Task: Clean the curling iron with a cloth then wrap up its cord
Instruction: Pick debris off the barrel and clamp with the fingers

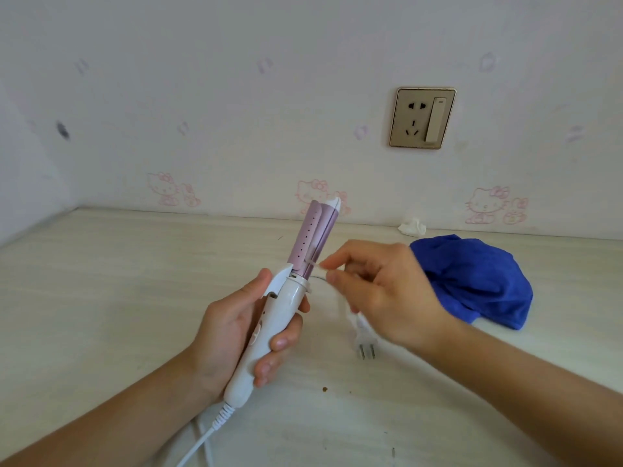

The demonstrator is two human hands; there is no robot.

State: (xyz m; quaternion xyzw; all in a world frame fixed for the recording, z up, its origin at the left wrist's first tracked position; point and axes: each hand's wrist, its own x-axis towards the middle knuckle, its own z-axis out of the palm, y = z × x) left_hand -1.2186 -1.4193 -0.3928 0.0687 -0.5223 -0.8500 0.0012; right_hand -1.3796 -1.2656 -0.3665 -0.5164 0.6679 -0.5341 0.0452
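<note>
In the centre of the frame, the left hand (pixel 232 328) grips the white handle of the curling iron (pixel 286 305), its lilac barrel tilted up. Just right of it, the blurred right hand (pixel 381 284) pinches the white cord (pixel 202 443), with the plug (pixel 365 345) dangling below. The blue cloth (pixel 478 281) lies crumpled on the table (pixel 118 281) at right.

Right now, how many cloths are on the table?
1: the blue cloth lies bunched on the table, just right of the right hand. The crumpled white tissue behind it, by the wall, is not a cloth. Nothing seems hidden.
</note>
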